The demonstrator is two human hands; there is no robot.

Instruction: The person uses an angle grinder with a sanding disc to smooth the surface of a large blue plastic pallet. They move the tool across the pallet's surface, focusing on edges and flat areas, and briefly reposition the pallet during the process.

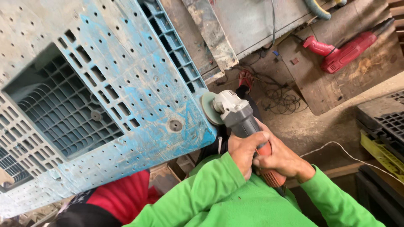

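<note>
A large blue plastic pallet [126,84], perforated and worn, fills the left of the head view, tilted toward me. An angle grinder [237,115] with a grey head and orange body has its disc [207,108] against the pallet's right edge. My left hand [244,149] wraps the grinder's body from the left. Just behind it, my right hand [282,159] grips the orange handle. Both arms wear bright green sleeves.
A red power tool [345,52] lies on a brown board at the upper right. Tangled wires [282,98] lie on the dirty floor. A black pallet [385,120] and a yellow piece [381,153] sit at the right. Red cloth [122,197] shows under the blue pallet.
</note>
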